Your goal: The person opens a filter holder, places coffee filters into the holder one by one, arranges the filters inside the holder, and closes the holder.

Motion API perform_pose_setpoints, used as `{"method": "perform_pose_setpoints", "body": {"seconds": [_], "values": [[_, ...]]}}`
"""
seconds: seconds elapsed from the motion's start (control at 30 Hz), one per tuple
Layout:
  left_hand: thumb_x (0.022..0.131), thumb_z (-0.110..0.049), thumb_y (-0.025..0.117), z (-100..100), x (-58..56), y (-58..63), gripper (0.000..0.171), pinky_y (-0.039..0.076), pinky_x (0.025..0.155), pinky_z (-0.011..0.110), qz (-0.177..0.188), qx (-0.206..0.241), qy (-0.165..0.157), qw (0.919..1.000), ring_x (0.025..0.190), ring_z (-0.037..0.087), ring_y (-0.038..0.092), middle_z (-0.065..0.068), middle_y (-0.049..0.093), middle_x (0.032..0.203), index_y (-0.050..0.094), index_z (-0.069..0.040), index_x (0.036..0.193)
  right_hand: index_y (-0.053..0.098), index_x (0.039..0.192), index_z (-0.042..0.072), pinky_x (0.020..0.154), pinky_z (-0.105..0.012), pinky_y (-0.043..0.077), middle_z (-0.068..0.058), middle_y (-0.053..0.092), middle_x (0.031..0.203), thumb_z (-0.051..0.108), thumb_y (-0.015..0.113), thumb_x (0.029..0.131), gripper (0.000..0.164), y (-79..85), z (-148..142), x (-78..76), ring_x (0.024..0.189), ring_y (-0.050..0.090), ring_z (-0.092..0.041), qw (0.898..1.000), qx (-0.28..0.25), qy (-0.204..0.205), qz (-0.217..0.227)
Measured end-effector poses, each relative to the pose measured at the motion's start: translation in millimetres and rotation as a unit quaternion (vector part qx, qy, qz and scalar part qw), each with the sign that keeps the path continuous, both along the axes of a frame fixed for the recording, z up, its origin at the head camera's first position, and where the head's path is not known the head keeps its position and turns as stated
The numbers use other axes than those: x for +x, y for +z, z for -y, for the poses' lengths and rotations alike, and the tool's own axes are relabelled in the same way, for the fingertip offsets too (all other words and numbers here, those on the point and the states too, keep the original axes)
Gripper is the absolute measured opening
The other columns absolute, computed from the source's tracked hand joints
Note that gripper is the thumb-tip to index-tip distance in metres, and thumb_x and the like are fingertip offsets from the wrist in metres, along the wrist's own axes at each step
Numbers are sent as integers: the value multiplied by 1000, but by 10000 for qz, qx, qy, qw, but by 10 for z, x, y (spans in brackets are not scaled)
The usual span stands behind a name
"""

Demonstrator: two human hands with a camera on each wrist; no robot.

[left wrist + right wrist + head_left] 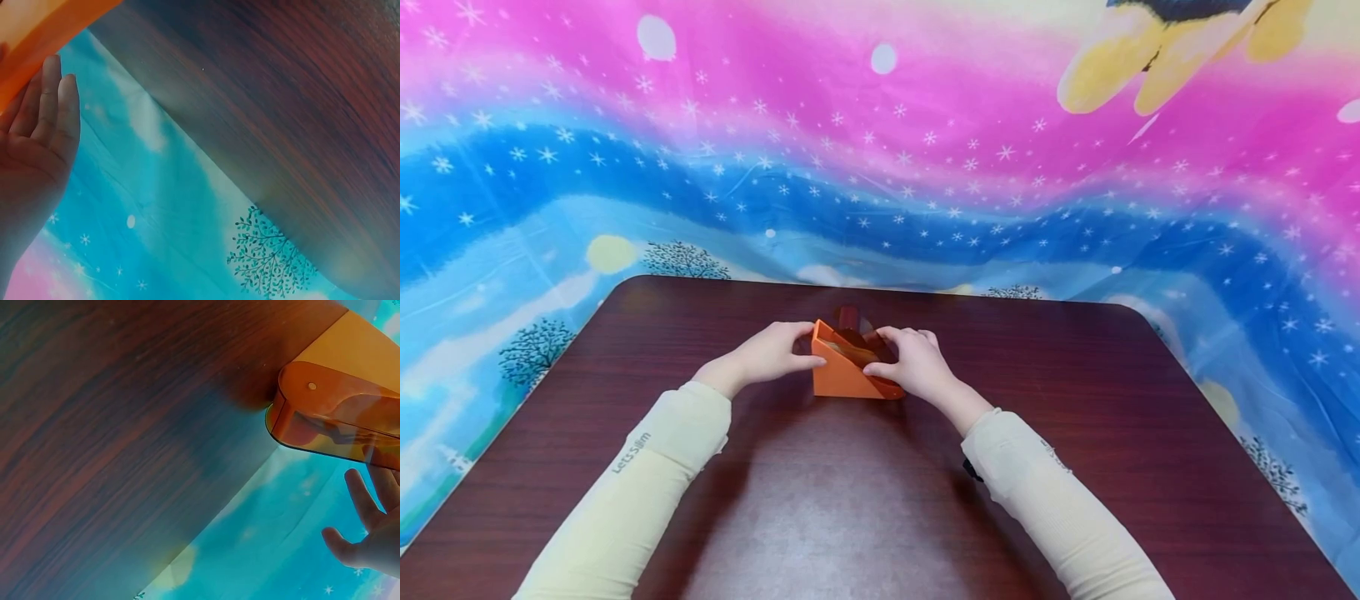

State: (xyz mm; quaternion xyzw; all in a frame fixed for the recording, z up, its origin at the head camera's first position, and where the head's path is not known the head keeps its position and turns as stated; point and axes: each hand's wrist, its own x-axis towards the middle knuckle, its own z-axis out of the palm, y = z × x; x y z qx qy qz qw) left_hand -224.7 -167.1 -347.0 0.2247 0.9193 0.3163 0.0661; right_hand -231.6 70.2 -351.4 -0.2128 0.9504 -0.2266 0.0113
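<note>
An orange wedge-shaped box (842,375) with a sloping top and a see-through amber cover stands on the table, towards its far side. My left hand (767,354) holds the box at its tall left end, thumb on the front face and fingers at the back. In the left wrist view, the fingers (50,106) lie along the orange wall. My right hand (917,358) pinches the cover at the right, thumb low in front and forefinger higher up. The right wrist view shows the amber cover (331,400) with a small round pivot; some fingertips are hidden behind it.
A dark reddish-brown wooden table (1037,392) with rounded far corners lies under both arms. Behind it hangs a pink and blue cloth (865,150) printed with snowflakes and trees. A dark brown upright piece (848,318) shows just behind the box; its kind is unclear.
</note>
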Motion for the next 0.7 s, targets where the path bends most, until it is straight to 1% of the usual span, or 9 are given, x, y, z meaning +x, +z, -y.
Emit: {"method": "perform_pose_setpoints", "body": {"seconds": [0.2, 0.47, 0.7], "values": [[84, -28, 69, -32, -6, -37, 42, 48, 94, 41, -31, 11, 64, 10000, 99, 20, 62, 6, 67, 109, 58, -9, 120, 58, 125, 10, 105, -47, 27, -6, 64, 117, 37, 74, 78, 56, 6, -25, 4, 107, 57, -24, 10000, 57, -27, -7], [85, -28, 68, -66, -26, -91, 45, 48, 95, 41, -75, 49, -14, 10000, 102, 22, 62, 7, 66, 113, 57, -9, 123, 57, 126, 11, 105, -48, 26, -5, 65, 115, 37, 73, 79, 56, -6, -36, -3, 106, 57, -23, 9998, 184, -3, -52], [85, -27, 68, -105, -21, -101, 45, 49, 92, 41, -148, 50, -25, 9999, 95, 20, 63, 8, 67, 110, 56, -8, 124, 58, 125, 14, 106, -50, 25, -2, 66, 112, 38, 73, 79, 53, -27, -48, -12, 104, 57, -21, 9997, 218, 25, -87]]}}
